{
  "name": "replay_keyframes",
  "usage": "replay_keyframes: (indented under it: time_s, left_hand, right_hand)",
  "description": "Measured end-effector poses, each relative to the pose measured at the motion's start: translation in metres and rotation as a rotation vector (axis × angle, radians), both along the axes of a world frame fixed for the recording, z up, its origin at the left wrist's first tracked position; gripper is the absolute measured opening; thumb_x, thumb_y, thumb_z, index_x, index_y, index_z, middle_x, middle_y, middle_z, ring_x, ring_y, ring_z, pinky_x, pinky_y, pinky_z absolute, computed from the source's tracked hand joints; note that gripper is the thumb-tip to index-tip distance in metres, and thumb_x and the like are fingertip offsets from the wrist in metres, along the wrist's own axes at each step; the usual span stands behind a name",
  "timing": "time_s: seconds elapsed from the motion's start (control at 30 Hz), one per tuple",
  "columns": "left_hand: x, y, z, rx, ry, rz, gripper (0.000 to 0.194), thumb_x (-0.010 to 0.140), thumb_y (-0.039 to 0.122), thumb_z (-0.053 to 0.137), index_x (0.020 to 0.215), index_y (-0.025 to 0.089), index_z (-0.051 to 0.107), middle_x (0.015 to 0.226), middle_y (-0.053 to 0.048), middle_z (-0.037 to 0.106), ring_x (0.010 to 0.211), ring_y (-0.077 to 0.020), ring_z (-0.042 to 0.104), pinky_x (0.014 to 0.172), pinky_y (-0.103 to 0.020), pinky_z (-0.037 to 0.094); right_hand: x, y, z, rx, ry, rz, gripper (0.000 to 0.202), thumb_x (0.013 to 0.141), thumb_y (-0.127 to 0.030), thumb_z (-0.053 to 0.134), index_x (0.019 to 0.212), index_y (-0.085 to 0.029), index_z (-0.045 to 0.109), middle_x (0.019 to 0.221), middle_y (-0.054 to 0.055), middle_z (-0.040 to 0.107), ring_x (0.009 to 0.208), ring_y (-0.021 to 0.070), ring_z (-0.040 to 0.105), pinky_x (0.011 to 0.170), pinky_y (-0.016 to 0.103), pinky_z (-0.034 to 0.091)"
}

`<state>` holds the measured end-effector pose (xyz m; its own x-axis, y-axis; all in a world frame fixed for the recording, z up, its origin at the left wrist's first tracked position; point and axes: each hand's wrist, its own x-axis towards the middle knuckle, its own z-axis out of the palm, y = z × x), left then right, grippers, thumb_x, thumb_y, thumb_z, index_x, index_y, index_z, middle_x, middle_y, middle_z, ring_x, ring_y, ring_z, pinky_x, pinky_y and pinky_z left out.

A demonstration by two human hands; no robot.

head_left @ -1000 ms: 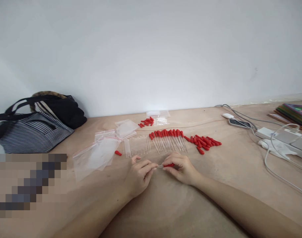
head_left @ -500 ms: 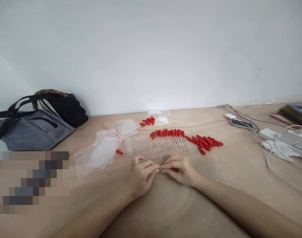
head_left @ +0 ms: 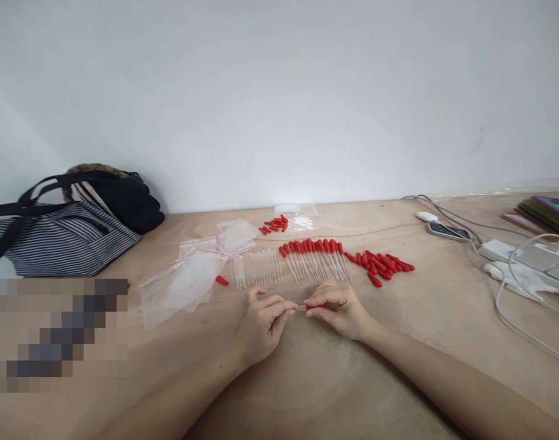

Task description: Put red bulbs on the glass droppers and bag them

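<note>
Near the middle of the table, my left hand [head_left: 266, 324] pinches a thin clear tube [head_left: 300, 308]. My right hand [head_left: 341, 310] is closed on a red rubber bulb [head_left: 316, 306] at the tube's right end. Just beyond my hands lies a row of clear tubes with red bulbs [head_left: 313, 247] on their far ends. Left of that row are bare clear tubes [head_left: 258, 269], with one loose red bulb [head_left: 222, 280] beside them. A pile of loose red bulbs [head_left: 384, 264] is to the right.
Clear zip bags [head_left: 182, 281] lie on the left of the table [head_left: 444, 330]. Smaller red bulbs [head_left: 274, 224] are at the back. A striped bag [head_left: 73, 238] stands far left; a phone [head_left: 448, 231], cables and a power strip [head_left: 494, 249] are at the right.
My right hand has shifted its fingers slightly up and right, so the red bulb and a short length of clear tube between my hands now show more. My left hand has hardly moved.
</note>
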<state>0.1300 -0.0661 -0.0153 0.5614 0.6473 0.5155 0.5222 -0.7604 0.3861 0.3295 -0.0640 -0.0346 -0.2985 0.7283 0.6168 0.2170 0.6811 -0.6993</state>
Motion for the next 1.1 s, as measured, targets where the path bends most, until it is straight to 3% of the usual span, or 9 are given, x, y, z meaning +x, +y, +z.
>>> replay_keyframes:
  time_s: [0.23,0.33,0.43,0.63,0.83,1.0,1.1]
  left_hand:
    - [0.0,-0.001,0.0,-0.078,-0.024,-0.002,0.02,0.086,0.02,0.04,0.084,0.022,0.06,0.07,0.003,0.067,0.062,-0.0111,0.059,0.078,-0.035,0.026]
    - [0.0,-0.001,0.001,-0.108,-0.018,-0.003,0.02,0.086,0.02,0.041,0.083,0.022,0.06,0.071,0.004,0.067,0.063,-0.011,0.059,0.079,-0.035,0.027]
    - [0.0,0.0,0.001,-0.133,0.002,0.012,0.02,0.085,0.021,0.041,0.083,0.022,0.061,0.07,0.005,0.067,0.061,-0.0106,0.059,0.079,-0.035,0.027]
    - [-0.001,0.0,0.002,-0.176,0.074,0.022,0.021,0.085,0.022,0.041,0.084,0.022,0.062,0.073,0.004,0.068,0.062,-0.0104,0.059,0.077,-0.034,0.028]
    - [-0.001,0.001,0.004,-0.188,0.111,0.036,0.024,0.086,0.023,0.038,0.084,0.022,0.062,0.074,0.003,0.069,0.063,-0.011,0.059,0.077,-0.034,0.029]
    - [0.0,0.001,0.005,-0.223,0.104,0.042,0.024,0.086,0.023,0.039,0.086,0.022,0.062,0.073,0.002,0.069,0.063,-0.0115,0.059,0.079,-0.035,0.029]
    - [-0.001,0.002,0.006,-0.243,0.074,0.065,0.023,0.085,0.024,0.039,0.087,0.021,0.063,0.07,0.002,0.068,0.062,-0.0115,0.059,0.079,-0.035,0.03]
  right_hand:
    - [-0.004,0.0,-0.003,-0.122,0.189,0.043,0.01,0.065,-0.032,0.071,0.071,-0.024,0.068,0.065,-0.001,0.067,0.063,0.0135,0.06,0.076,0.035,0.048]
    - [-0.003,-0.001,-0.001,-0.143,0.165,0.059,0.01,0.067,-0.032,0.07,0.073,-0.023,0.068,0.066,0.0,0.067,0.063,0.0135,0.06,0.069,0.032,0.049]
    - [0.001,-0.001,0.003,-0.054,0.027,0.028,0.014,0.067,-0.029,0.07,0.079,-0.023,0.067,0.069,0.001,0.068,0.066,0.0143,0.059,0.063,0.03,0.048]
    - [0.003,0.001,0.005,0.224,-0.184,0.024,0.007,0.077,-0.021,0.06,0.082,-0.021,0.064,0.073,0.001,0.069,0.065,0.0129,0.059,0.069,0.032,0.044]
    - [0.002,0.004,0.004,0.292,-0.224,0.027,0.009,0.08,-0.02,0.057,0.086,-0.02,0.063,0.076,0.002,0.068,0.066,0.0131,0.059,0.07,0.033,0.043]
    - [0.005,0.002,0.008,0.198,-0.234,0.046,0.016,0.081,-0.023,0.055,0.095,-0.023,0.062,0.079,0.002,0.068,0.072,0.0144,0.06,0.075,0.035,0.042]
    - [0.007,-0.001,0.009,-0.048,-0.169,-0.006,0.038,0.072,-0.029,0.065,0.109,-0.024,0.055,0.087,0.003,0.067,0.082,0.0168,0.059,0.078,0.036,0.042]
